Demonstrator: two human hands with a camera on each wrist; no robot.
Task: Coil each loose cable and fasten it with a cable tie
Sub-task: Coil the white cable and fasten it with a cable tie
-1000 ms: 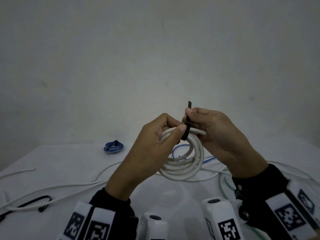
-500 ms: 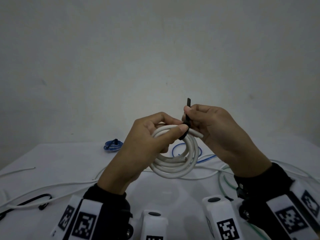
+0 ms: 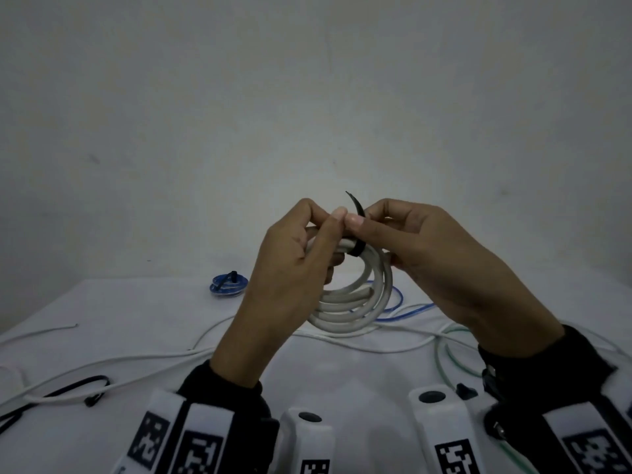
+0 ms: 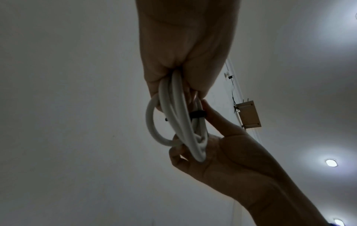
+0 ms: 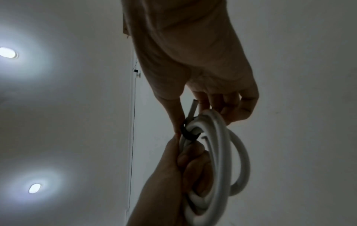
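**Ana:** White, thick, round coiled cable (image 3: 355, 302) up in the air above the white table (image 3: 136, 319), upright, several loops stacked. Left hand (image 3: 290, 278) wrapped round the top left of the coil, thumb pressed on top.

**Ben:** Black thin plastic cable tie (image 3: 357, 249) looped round the bundle just beside that thumb, tail (image 3: 354, 203) curving up free. Right hand (image 3: 434, 265) pinching the tie, thumb against the strap, other fingers curled behind the coil.

**Ana:** Further back, small blue coil (image 3: 228, 285) already banded. Loose white wires (image 3: 102, 364), a blue wire (image 3: 410, 307), a green wire (image 3: 444, 354) and a black tie (image 3: 68, 391) strewn flat.
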